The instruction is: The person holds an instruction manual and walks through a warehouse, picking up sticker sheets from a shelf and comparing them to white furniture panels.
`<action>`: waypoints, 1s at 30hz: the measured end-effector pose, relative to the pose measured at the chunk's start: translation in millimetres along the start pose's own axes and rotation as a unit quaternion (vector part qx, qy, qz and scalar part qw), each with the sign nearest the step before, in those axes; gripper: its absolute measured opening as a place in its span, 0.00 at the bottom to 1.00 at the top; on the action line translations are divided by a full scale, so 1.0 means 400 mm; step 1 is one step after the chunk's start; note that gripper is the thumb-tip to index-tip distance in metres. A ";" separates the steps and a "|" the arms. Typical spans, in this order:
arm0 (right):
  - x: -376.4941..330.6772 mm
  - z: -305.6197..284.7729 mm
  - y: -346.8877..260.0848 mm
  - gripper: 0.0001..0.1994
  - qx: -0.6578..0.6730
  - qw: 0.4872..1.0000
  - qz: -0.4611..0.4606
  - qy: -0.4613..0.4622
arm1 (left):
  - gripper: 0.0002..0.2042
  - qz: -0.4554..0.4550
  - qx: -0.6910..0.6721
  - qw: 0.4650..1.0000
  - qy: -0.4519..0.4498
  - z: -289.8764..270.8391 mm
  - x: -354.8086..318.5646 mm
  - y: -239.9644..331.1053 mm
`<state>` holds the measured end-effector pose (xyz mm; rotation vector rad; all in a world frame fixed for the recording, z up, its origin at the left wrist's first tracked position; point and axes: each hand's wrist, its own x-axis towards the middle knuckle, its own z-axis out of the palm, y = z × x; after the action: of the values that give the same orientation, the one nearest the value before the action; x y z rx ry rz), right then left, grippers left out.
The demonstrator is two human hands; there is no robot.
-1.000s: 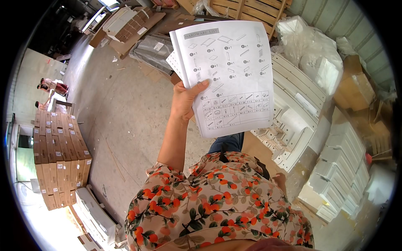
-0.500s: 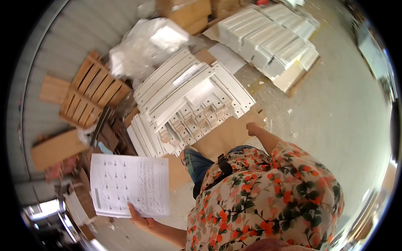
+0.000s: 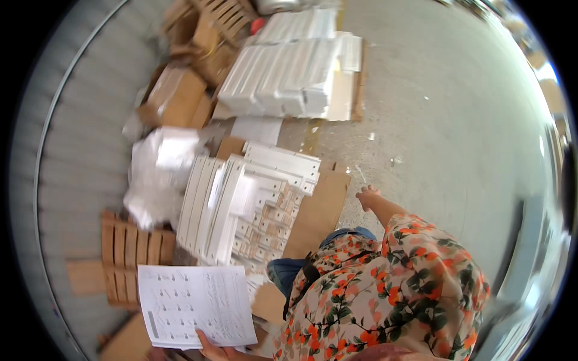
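I see the left hand (image 3: 212, 348) pinching the printed sheets (image 3: 195, 304) by their near long edge, thumb on top | sheets lie just ahead of it, long axis left to right | right hand (image 3: 369, 198) well apart, loosely spread, holding nothing, off the cardboard's (image 3: 325, 201) right edge

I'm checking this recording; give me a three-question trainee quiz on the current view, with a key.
1. Which hand holds the papers?
2. True or false: the right hand also touches the papers.
3. What lies left of the white boards in the picture? A: a ladder; B: plastic wrap; C: a bucket.

Key: 1. The left hand. 2. False; it is well apart from them. 3. B.
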<state>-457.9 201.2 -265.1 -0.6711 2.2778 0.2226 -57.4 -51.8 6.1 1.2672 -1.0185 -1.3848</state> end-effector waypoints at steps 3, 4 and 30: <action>-0.063 0.089 0.087 0.20 0.074 0.993 0.092 -0.009 | 0.25 -0.010 0.028 0.997 -0.064 0.082 0.036 0.014; -0.088 0.119 0.122 0.20 0.103 0.986 0.128 -0.030 | 0.25 -0.018 0.032 0.996 -0.082 0.105 0.049 0.016; -0.436 0.693 0.126 0.23 0.407 0.832 0.376 -0.020 | 0.27 -0.304 0.128 0.786 -0.523 0.661 0.167 -0.453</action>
<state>-212.5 409.9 -342.3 0.6776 2.1884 -0.3667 -340.3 -90.5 -154.0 0.9927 -1.6386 -2.6851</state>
